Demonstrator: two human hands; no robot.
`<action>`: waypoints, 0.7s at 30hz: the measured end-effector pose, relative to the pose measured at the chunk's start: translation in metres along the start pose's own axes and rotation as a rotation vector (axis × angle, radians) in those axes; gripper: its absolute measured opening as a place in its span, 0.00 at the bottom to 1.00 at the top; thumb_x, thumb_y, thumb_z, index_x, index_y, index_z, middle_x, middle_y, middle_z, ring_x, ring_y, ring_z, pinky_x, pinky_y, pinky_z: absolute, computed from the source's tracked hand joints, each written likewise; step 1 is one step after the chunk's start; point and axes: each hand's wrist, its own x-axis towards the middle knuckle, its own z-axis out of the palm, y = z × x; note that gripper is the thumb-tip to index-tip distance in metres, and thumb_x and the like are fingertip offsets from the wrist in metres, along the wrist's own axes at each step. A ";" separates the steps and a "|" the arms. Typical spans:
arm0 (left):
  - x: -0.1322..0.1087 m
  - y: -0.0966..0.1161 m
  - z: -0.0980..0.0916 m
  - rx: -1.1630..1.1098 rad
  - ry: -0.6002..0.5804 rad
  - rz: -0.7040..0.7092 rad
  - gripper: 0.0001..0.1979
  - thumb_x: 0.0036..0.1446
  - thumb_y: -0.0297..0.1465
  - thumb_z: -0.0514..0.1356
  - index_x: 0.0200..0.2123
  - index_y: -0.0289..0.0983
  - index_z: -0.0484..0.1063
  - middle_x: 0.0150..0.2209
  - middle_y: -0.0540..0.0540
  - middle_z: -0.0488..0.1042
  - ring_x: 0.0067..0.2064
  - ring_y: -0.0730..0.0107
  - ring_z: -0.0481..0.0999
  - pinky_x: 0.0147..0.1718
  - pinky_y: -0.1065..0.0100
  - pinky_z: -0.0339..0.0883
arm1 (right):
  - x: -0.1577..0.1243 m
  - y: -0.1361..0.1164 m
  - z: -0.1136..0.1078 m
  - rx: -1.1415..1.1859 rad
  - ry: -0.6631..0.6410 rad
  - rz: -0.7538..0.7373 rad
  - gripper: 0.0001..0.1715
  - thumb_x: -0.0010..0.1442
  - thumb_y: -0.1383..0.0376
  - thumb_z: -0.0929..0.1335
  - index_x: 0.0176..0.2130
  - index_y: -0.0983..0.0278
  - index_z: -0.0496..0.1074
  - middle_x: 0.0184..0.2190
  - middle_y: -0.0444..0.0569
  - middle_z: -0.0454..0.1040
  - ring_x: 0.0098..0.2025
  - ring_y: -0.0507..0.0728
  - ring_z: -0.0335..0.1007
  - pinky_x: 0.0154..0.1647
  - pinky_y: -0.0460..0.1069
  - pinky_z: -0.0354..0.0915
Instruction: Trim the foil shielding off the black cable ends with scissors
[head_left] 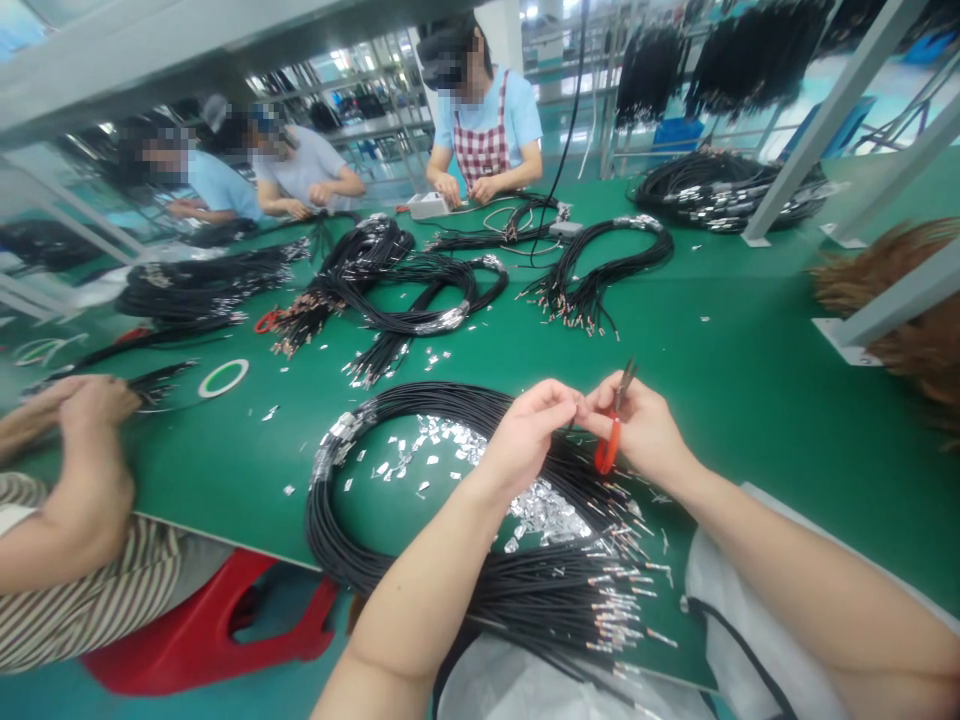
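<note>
My left hand and my right hand meet above a large coil of black cables lying on the green workbench. My right hand grips small red-handled snips, blades pointing up. My left fingertips pinch a thin black cable close to those blades. Crimped metal terminals fan out from the cable ends near the bench's front edge, under my forearms. Silver foil scraps lie inside the coil, just below my left hand.
Several more cable bundles lie across the bench, with scattered scraps. A co-worker's striped sleeve is at lower left, and a person in a checked apron works opposite. A red stool stands below the bench; a white bag is at lower right.
</note>
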 end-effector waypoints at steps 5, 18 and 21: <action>0.003 0.001 -0.004 -0.191 0.044 -0.106 0.08 0.48 0.30 0.61 0.25 0.35 0.63 0.27 0.50 0.66 0.27 0.76 0.66 0.27 0.71 0.58 | -0.004 -0.024 -0.012 -0.168 -0.344 0.134 0.11 0.48 0.61 0.72 0.28 0.63 0.68 0.24 0.42 0.70 0.24 0.50 0.65 0.27 0.47 0.63; 0.003 0.003 -0.006 -0.170 0.092 -0.092 0.08 0.46 0.29 0.62 0.24 0.34 0.64 0.26 0.50 0.67 0.25 0.80 0.62 0.24 0.73 0.54 | -0.005 -0.020 -0.018 -0.189 -0.559 0.262 0.15 0.57 0.57 0.66 0.30 0.66 0.71 0.14 0.40 0.67 0.14 0.47 0.61 0.14 0.42 0.59; 0.003 0.003 -0.007 -0.167 0.073 -0.076 0.07 0.46 0.28 0.61 0.23 0.34 0.64 0.27 0.50 0.67 0.25 0.80 0.63 0.24 0.73 0.53 | -0.006 -0.023 -0.016 -0.142 -0.529 0.275 0.14 0.57 0.58 0.65 0.28 0.66 0.70 0.12 0.40 0.65 0.12 0.47 0.59 0.14 0.42 0.58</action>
